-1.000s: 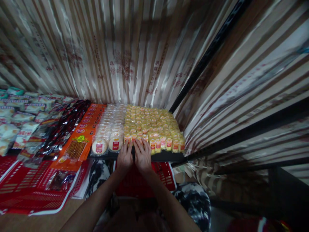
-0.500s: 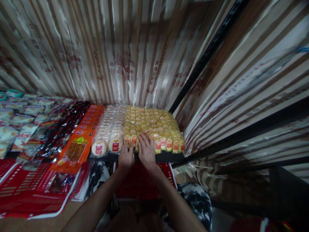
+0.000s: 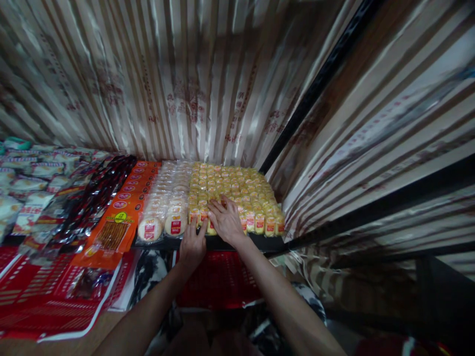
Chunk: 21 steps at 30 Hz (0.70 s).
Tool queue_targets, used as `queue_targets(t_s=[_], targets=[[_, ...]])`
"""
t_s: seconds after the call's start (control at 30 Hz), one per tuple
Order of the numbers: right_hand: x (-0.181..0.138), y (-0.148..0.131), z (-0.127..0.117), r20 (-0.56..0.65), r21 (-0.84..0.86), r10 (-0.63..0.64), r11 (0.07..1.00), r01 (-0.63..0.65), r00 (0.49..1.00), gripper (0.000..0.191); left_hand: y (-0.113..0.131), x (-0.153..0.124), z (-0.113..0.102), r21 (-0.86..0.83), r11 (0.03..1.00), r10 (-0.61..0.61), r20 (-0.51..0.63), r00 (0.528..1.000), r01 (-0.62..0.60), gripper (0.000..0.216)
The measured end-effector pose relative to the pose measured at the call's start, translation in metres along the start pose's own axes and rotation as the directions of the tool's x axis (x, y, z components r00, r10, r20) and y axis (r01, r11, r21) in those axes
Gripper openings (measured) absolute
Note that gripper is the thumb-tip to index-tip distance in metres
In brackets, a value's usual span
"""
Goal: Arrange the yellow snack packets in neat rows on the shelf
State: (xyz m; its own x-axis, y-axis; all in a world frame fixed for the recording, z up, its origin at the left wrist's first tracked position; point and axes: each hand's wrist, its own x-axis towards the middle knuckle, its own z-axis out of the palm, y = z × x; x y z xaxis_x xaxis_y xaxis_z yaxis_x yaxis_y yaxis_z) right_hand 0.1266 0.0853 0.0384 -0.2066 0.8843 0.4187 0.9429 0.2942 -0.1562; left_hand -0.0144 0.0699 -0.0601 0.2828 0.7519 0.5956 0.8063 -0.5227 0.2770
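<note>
Rows of small yellow-wrapped snack packs [image 3: 237,180] fill the right part of the shelf, their front ones showing red and white labels. My left hand [image 3: 193,243] rests at the front edge of these rows, fingers stretched and touching the lower front packs. Over the front rows lies my right hand [image 3: 227,220], its fingers extended to the left across the pack tops. Neither hand is visibly gripping a pack. Left of them stand two rows of round white crackers [image 3: 175,222] in clear wrap.
Orange snack bags [image 3: 120,217], dark shiny packets [image 3: 100,193] and white packets [image 3: 35,207] continue leftward on the black shelf [image 3: 218,242]. Red baskets [image 3: 48,296] sit below. Striped plastic sheeting [image 3: 178,79] hangs behind, with a black post [image 3: 297,109] at the right.
My right hand has turned so its fingers point more leftward, and its forearm has swung to the right. My left hand has shifted slightly down and stays at the front packs.
</note>
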Motion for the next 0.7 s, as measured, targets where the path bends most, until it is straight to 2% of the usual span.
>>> queue_targets(t_s=[0.7], targets=[[0.0062,0.01,0.0038,-0.053,-0.063,0.035,0.997,-0.039,0.998,0.031,-0.0017,-0.0018,0.0024,0.003,1.0,0.026,0.024,0.999,-0.027,0.052]])
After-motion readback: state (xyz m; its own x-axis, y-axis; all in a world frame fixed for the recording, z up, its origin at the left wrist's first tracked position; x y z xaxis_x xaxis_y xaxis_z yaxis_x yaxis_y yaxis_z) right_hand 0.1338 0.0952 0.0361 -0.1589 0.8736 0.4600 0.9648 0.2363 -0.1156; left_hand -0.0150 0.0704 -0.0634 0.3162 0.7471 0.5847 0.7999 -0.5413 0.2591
